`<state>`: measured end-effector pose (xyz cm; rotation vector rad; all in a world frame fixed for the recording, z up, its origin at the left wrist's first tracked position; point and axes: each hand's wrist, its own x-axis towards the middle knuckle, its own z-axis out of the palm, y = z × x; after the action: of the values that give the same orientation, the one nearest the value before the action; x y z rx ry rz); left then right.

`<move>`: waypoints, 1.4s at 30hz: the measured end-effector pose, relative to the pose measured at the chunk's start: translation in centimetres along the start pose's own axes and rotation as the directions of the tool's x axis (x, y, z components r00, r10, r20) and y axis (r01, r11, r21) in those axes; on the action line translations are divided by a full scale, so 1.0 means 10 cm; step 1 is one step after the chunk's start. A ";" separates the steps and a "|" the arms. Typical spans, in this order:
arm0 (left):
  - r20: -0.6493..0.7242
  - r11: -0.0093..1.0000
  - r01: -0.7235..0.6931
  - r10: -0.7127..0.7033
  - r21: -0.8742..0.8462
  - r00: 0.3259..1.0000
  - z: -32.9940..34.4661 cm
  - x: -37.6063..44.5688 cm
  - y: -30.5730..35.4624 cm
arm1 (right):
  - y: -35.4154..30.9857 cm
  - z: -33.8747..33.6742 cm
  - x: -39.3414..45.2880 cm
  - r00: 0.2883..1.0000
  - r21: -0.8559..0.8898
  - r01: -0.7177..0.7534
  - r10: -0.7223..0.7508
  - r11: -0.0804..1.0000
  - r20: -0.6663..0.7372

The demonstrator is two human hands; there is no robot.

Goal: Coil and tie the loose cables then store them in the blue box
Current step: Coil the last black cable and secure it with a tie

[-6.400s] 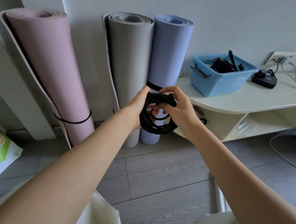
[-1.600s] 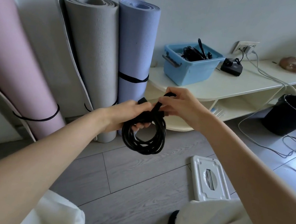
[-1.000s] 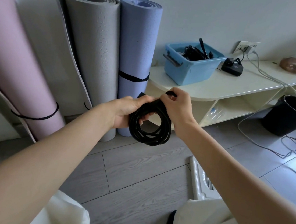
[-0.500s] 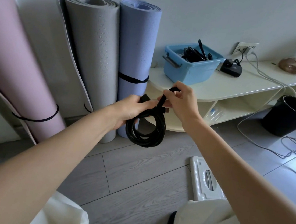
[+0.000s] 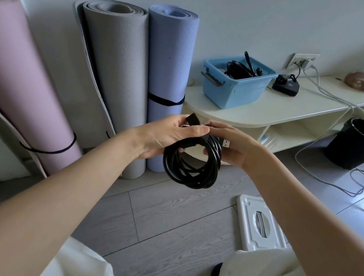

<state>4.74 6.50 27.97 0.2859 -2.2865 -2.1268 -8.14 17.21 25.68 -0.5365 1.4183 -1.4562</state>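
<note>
A black cable coil (image 5: 192, 172) hangs in front of me above the floor, with a USB plug sticking out at its upper right. My left hand (image 5: 168, 134) grips the top of the coil and pinches a flat black strap that sticks up above the fingers. My right hand (image 5: 231, 146) holds the coil's right side, fingers curled through the loops. The blue box (image 5: 235, 87) stands on the cream shelf (image 5: 280, 112) beyond my hands, with several black cables inside it.
Three rolled mats lean on the wall: pink (image 5: 22, 85), grey (image 5: 115, 81) and lilac (image 5: 167, 78). A black adapter (image 5: 286, 86) lies by the box. Loose grey cables (image 5: 352, 178) trail over the floor near a black bin (image 5: 360, 143). A white scale (image 5: 259, 224) lies below.
The coil has turned and dropped slightly between my hands. My right hand has shifted from the strap at the top to the coil's right side; the USB plug now shows.
</note>
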 end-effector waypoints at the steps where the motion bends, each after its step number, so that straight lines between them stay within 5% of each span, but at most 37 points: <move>1: -0.013 1.000 -0.002 0.002 -0.010 1.000 0.00 0.01 0.00 | 0.00 0.01 -0.01 1.000 0.041 -0.002 0.001 0.999 0.018; 12: -0.184 0.991 -0.116 0.102 -0.069 0.978 0.01 0.11 -0.06 | -0.01 0.04 0.05 0.995 0.255 -0.091 0.097 0.963 -0.012; 17: -0.302 0.992 -0.052 0.014 -0.117 0.953 -0.06 0.16 -0.10 | -0.01 -0.04 0.09 0.992 0.151 -0.064 0.080 0.986 -0.098; 19: -0.381 0.990 -0.049 -0.006 -0.135 0.925 -0.10 0.18 -0.12 | -0.06 -0.06 0.10 0.987 -0.009 0.055 -0.056 0.998 -0.148; 21: -0.445 0.992 -0.019 -0.037 -0.121 0.895 -0.13 0.21 -0.16 | -0.09 0.03 0.08 0.979 -0.154 0.186 -0.197 0.970 -0.058; 23: -0.502 0.991 0.003 -0.071 -0.133 0.862 -0.14 0.24 -0.20 | -0.07 0.15 0.09 0.960 -0.448 0.255 -0.280 0.857 0.011; 26: -0.521 0.981 0.030 -0.129 -0.193 0.844 -0.14 0.25 -0.22 | -0.02 0.25 0.13 0.893 -0.840 0.246 -0.451 0.483 0.003; 31: -0.492 0.966 -0.007 -0.126 -0.260 0.861 -0.14 0.25 -0.20 | 0.00 0.21 0.18 0.760 -0.901 0.344 -0.642 0.265 0.101; 36: -0.523 0.973 -0.009 -0.116 -0.231 0.845 -0.12 0.27 -0.21 | 0.07 0.19 0.17 0.716 -0.955 0.294 -0.655 -0.029 0.240; 42: -0.519 0.944 -0.018 -0.166 -0.331 0.839 -0.17 0.30 -0.22 | 0.05 0.19 0.12 0.525 -0.870 0.286 -0.694 -0.401 0.493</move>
<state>2.29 4.30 25.60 0.8542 -1.6071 -2.0571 -6.88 15.37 25.21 -2.4508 2.6421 -0.6534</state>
